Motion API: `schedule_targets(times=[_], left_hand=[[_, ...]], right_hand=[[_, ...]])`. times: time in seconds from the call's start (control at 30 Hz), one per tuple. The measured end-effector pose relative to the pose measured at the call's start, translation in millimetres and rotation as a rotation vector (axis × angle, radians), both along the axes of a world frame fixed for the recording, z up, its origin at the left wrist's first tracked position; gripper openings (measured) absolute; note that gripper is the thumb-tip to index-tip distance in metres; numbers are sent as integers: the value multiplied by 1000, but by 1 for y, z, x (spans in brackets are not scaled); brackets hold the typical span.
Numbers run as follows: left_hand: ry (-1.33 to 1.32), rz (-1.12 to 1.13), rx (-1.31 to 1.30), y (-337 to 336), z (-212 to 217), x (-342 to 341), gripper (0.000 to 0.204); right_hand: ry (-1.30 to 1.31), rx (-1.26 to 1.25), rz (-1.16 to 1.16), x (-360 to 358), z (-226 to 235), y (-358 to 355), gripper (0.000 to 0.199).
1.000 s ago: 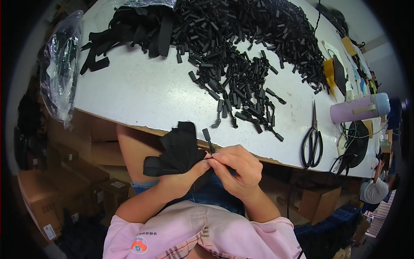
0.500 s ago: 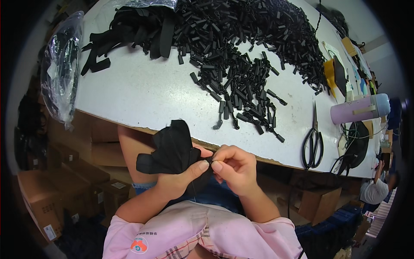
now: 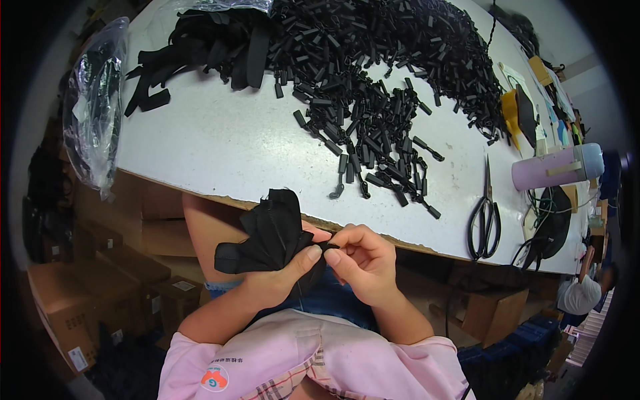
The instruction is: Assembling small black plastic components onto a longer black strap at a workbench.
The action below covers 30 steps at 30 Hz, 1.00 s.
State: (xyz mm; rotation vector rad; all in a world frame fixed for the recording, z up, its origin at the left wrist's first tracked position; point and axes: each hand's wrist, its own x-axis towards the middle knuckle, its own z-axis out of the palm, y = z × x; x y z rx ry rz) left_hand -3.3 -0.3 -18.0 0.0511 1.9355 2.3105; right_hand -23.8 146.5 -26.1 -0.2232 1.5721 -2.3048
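Note:
My left hand [image 3: 283, 279] grips a fanned bunch of black straps [image 3: 267, 233] below the near edge of the white table [image 3: 220, 143]. My right hand [image 3: 363, 257] pinches a small black piece [image 3: 329, 246] against the bunch, fingertips meeting my left thumb. A big heap of small black clips [image 3: 380, 80] covers the table's far half and trails toward me. More loose black straps [image 3: 193, 50] lie at the far left.
Black scissors [image 3: 485, 217] lie near the right front edge. A lilac bottle [image 3: 557, 168] lies on its side beyond them, with cords and yellow items nearby. A clear plastic bag [image 3: 93, 113] hangs off the left edge. Cardboard boxes [image 3: 80, 287] stand under the table.
Both hands with the strap bunch have dropped slightly lower and closer to me. The small black piece that stuck up above my fingers is now tucked between them.

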Motion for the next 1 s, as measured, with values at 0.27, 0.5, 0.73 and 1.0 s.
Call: schedule_targets(times=[0.27, 0.5, 0.73, 1.0], left_hand=[[-20, 28, 4, 0, -4, 2, 18], [16, -16, -64, -2, -4, 1, 17], [64, -14, -169, 2, 2, -1, 17], [5, -31, -86, 2, 1, -1, 17]], right_hand=[[-396, -220, 188, -7, -1, 9, 7], [-296, -105, 115, -5, 3, 4, 6], [-29, 5, -60, 2, -4, 0, 5], [-83, -18, -71, 7, -2, -5, 6]])
